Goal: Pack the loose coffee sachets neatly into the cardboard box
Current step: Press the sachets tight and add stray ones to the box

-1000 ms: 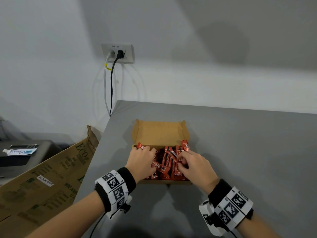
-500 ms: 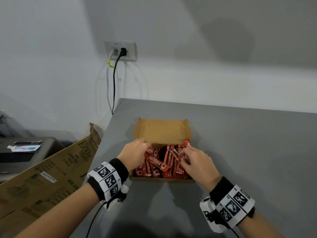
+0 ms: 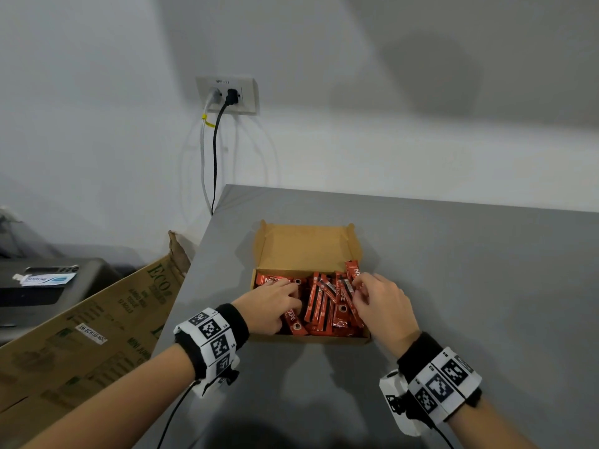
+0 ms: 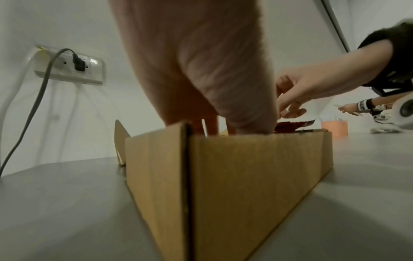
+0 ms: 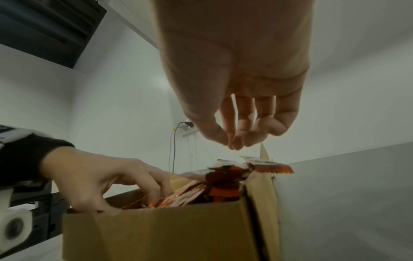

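Observation:
An open cardboard box sits on the grey table, its lid flap laid back toward the wall. Red coffee sachets fill its near half in a loose jumble, and one sachet leans over the right wall. My left hand is in the left part. Its bent fingers dig into the pile around a sachet that sticks out under the palm. My right hand hovers over the right part. Its fingertips are bunched just above the sachets, holding nothing.
The table's left edge runs close by the box. Beyond it stand a large printed carton and a dark machine. A wall socket has cables hanging down. Far right in the left wrist view are an orange cup and another person's hand.
My left hand drew back toward the near-left corner, and the sachet it held lying slantwise across the pile now lies lengthwise under the palm. My right hand stayed over the right side.

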`<state>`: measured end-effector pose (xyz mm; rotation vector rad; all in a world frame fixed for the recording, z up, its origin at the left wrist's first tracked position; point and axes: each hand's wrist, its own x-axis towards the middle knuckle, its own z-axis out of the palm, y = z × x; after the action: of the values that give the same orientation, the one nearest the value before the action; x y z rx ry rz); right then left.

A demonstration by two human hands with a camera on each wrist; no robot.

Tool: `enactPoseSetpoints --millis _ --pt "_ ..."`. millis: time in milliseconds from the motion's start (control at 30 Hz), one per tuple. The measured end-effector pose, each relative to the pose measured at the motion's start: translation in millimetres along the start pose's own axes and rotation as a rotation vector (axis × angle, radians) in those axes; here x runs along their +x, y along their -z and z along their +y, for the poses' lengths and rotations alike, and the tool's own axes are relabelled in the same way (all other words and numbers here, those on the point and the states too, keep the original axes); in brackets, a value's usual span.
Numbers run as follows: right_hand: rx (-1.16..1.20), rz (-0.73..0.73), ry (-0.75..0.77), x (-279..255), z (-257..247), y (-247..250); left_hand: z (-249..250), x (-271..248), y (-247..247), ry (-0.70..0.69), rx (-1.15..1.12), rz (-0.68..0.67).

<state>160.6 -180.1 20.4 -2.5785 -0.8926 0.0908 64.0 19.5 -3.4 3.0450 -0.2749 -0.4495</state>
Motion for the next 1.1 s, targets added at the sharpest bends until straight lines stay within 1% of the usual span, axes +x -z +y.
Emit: enactPoseSetpoints --millis 67,133,267,433,567,633,733,833,1000,1100 --pt "0.030 0.018 -0.025 1 3 2 -1 0 3 -0.007 0.028 -0.004" --pt "0.047 0.014 -0.031 0 4 2 -2 0 7 -0.022 0.106 -0.032" --pt "0.037 0.001 -0.012 -1 2 -1 -3 2 13 -0.021 0.248 -0.112" --pt "0.009 -0.022 0.028 -1 -1 -5 1 6 17 -0.037 0.321 -0.151" --pt "0.022 0.064 0.002 0 3 -7 2 7 16 -0.055 0.348 -0.148" --pt "0.032 0.078 -0.022 1 6 -9 3 7 14 -0.058 0.352 -0.150" --pt "0.035 0.050 -0.073 1 11 -11 3 7 15 -0.072 0.359 -0.136" --pt "0.035 0.026 -0.086 1 14 -11 2 7 16 -0.080 0.340 -0.105" --pt "0.008 0.042 -0.095 3 28 -10 -2 2 18 -0.078 0.271 -0.084" --pt "-0.004 0.037 -0.136 5 40 -9 -6 -2 23 -0.058 0.157 -0.020"
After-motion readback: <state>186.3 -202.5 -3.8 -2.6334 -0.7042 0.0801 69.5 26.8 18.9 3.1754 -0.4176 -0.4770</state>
